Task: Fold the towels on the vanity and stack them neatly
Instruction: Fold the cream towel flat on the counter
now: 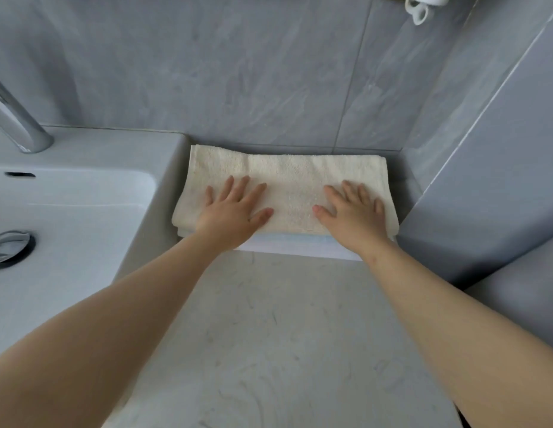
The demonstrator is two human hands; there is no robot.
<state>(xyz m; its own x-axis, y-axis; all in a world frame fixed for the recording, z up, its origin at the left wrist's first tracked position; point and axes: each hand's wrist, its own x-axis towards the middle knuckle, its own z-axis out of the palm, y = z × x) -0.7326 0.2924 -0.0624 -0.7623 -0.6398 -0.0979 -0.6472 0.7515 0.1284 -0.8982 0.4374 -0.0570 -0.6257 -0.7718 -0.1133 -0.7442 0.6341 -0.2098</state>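
Observation:
A folded cream towel (287, 177) lies at the back of the vanity top (284, 335), against the grey tiled wall. It rests on a folded pale blue-white towel (297, 246), whose front edge sticks out beneath it. My left hand (232, 211) presses flat on the left part of the cream towel, fingers spread and straight. My right hand (352, 211) presses flat on its right part in the same way. Neither hand grips anything.
A white sink (77, 217) with a chrome faucet (15, 118) and drain plug (9, 247) sits to the left of the towels. A grey tiled wall (491, 168) juts out on the right. White hooks (419, 10) hang at the top right.

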